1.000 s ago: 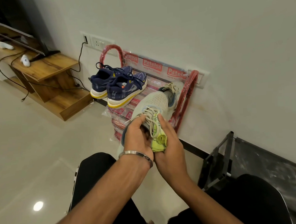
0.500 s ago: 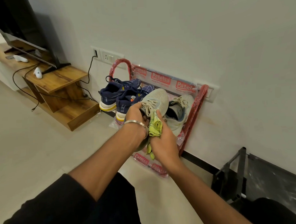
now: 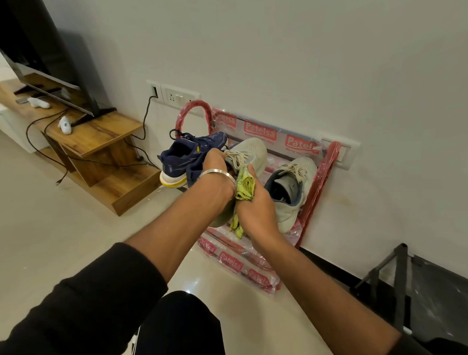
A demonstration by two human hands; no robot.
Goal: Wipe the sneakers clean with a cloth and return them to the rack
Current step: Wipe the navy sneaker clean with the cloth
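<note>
A pale mint sneaker (image 3: pixel 250 153) is held over the red shoe rack (image 3: pixel 318 185), toe toward the wall. My left hand (image 3: pixel 213 167), with a silver bangle, grips it at the tongue. My right hand (image 3: pixel 253 206) holds its heel side and pinches a yellow-green cloth (image 3: pixel 244 187) against it. Its pair, a second pale sneaker (image 3: pixel 291 186), lies on the rack at the right. A navy sneaker with a yellow sole (image 3: pixel 184 158) sits on the rack at the left; the navy shoe next to it is mostly hidden by my left hand.
The rack is wrapped in printed plastic (image 3: pixel 238 261) and leans on the wall under a switch panel (image 3: pixel 179 96). A wooden TV unit (image 3: pixel 98 141) with cables stands left. A black metal frame (image 3: pixel 395 280) stands at the right.
Both hands have carried the pale sneaker from my lap out and up, over the rack between the navy pair and the other pale shoe. The camera has leaned forward.
</note>
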